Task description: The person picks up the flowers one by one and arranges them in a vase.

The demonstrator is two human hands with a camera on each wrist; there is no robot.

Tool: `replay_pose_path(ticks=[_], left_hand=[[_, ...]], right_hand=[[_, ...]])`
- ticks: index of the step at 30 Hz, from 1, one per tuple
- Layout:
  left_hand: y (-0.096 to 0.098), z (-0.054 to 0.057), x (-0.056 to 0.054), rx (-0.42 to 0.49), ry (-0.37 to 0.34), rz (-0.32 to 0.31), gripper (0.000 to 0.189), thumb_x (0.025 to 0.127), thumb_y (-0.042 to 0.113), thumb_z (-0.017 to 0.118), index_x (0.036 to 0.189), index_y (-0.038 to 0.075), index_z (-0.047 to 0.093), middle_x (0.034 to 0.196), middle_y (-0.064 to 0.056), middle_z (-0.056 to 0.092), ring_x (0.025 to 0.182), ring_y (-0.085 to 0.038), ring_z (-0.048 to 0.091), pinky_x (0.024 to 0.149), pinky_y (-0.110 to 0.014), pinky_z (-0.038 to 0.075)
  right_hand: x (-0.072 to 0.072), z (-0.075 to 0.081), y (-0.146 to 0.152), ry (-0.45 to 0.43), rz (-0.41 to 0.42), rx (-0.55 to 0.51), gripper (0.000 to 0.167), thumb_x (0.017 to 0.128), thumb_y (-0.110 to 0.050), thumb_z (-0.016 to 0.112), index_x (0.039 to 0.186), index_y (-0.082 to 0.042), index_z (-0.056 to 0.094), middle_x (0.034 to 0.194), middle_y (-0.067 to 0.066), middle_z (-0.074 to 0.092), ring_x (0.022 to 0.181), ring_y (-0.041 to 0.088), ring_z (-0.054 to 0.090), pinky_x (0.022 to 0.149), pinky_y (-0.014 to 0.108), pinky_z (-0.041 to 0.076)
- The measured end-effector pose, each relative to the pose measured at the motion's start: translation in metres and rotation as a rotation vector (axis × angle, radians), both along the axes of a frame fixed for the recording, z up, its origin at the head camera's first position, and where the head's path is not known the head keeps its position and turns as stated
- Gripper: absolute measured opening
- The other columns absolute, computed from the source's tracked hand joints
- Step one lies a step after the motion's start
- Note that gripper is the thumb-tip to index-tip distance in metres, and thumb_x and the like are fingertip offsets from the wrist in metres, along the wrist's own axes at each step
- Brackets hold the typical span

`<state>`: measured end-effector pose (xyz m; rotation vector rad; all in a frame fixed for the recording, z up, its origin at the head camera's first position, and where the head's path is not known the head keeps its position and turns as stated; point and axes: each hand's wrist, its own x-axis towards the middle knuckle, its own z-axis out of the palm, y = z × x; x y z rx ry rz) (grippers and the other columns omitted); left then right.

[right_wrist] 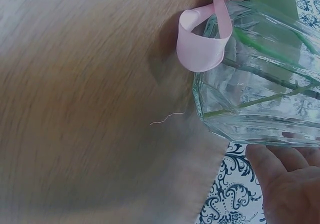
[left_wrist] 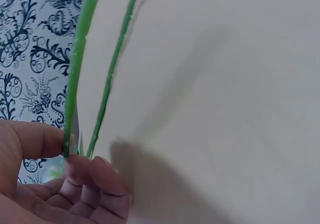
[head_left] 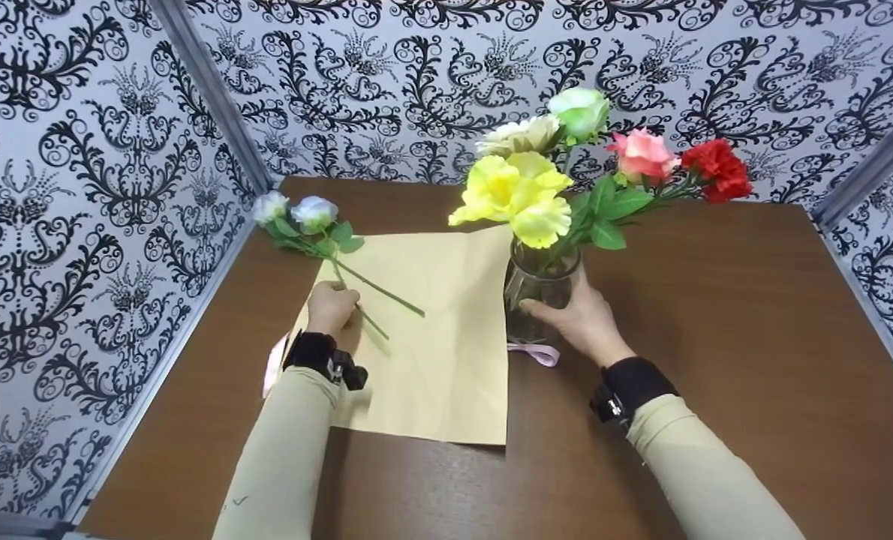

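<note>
My left hand (head_left: 332, 306) pinches the green stem (left_wrist: 75, 78) of an artificial pale blue rose (head_left: 315, 214) between thumb and fingers, over a sheet of tan wrapping paper (head_left: 446, 375). A second stem (left_wrist: 109, 78) lies beside it, with another pale rose (head_left: 270, 207) at the far left. With thumb in front, my right hand (head_left: 587, 321) grips a clear glass vase (head_left: 525, 289) at the paper's right edge. Several flowers stand in it, among them a yellow bloom (head_left: 512, 196), a pink rose (head_left: 644, 155) and a red carnation (head_left: 717, 169). Their stems show through the glass.
A pink ribbon loop (right_wrist: 202, 46) sticks out by the vase's base. More pink material (head_left: 274, 366) shows past the paper's left edge. The brown table (head_left: 754, 337) is bounded by patterned panels (head_left: 446, 82) at the back and sides. A loose thread (right_wrist: 167, 118) lies near the vase.
</note>
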<state>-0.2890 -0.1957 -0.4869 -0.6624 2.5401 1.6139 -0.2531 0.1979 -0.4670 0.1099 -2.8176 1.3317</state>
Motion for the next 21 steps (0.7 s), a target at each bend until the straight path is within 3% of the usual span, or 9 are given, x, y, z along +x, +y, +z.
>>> replay_pose_path(ticks=[4,6,9,12,17,21], left_hand=[[0.004,0.007,0.003,0.28,0.01,0.041,0.036,0.094,0.0,0.051,0.129,-0.009,0.054,0.086,-0.008,0.058,0.054,-0.008,0.049,0.049,-0.021,0.041],[0.006,0.012,0.005,0.4,0.019,0.045,0.038,0.097,0.0,0.051,0.134,-0.01,0.051,0.081,-0.008,0.057,0.048,-0.007,0.048,0.045,-0.019,0.04],[0.009,0.018,0.01,0.539,0.035,0.045,0.049,0.1,-0.001,0.05,0.147,-0.01,0.04,0.088,-0.013,0.059,0.051,-0.009,0.053,0.047,-0.02,0.046],[0.013,0.024,0.013,0.621,0.044,0.039,0.051,0.102,-0.001,0.051,0.149,-0.01,0.035,0.092,-0.014,0.059,0.054,-0.012,0.057,0.052,-0.023,0.054],[0.021,0.029,0.02,0.641,0.057,0.011,0.029,0.103,0.002,0.05,0.129,-0.01,0.043,0.087,-0.011,0.058,0.052,-0.012,0.06,0.054,-0.024,0.058],[0.026,0.03,0.026,0.657,0.071,-0.016,0.025,0.105,0.007,0.049,0.124,-0.008,0.043,0.088,-0.011,0.058,0.052,-0.013,0.06,0.054,-0.024,0.058]], right_hand=[[0.0,0.0,0.0,-0.002,0.002,0.006,0.112,0.077,-0.066,0.08,0.16,-0.022,0.019,0.145,0.027,0.053,0.133,0.05,0.05,0.11,0.063,0.038],[0.0,-0.001,0.0,-0.001,0.002,0.01,0.113,0.077,-0.065,0.08,0.16,-0.021,0.018,0.147,0.026,0.052,0.134,0.05,0.048,0.111,0.063,0.037],[0.0,-0.002,0.0,0.003,0.002,0.014,0.114,0.078,-0.064,0.08,0.161,-0.019,0.017,0.147,0.026,0.051,0.135,0.05,0.048,0.111,0.063,0.037],[0.0,-0.002,0.0,0.008,0.002,0.014,0.112,0.078,-0.064,0.08,0.161,-0.019,0.018,0.146,0.027,0.052,0.134,0.05,0.049,0.11,0.063,0.038],[0.0,-0.002,0.0,0.016,0.006,0.0,0.108,0.078,-0.062,0.081,0.158,-0.018,0.022,0.146,0.026,0.054,0.133,0.049,0.051,0.11,0.062,0.039],[0.0,-0.002,0.0,0.016,0.007,-0.001,0.108,0.078,-0.062,0.081,0.158,-0.018,0.023,0.145,0.025,0.054,0.132,0.049,0.051,0.11,0.062,0.039]])
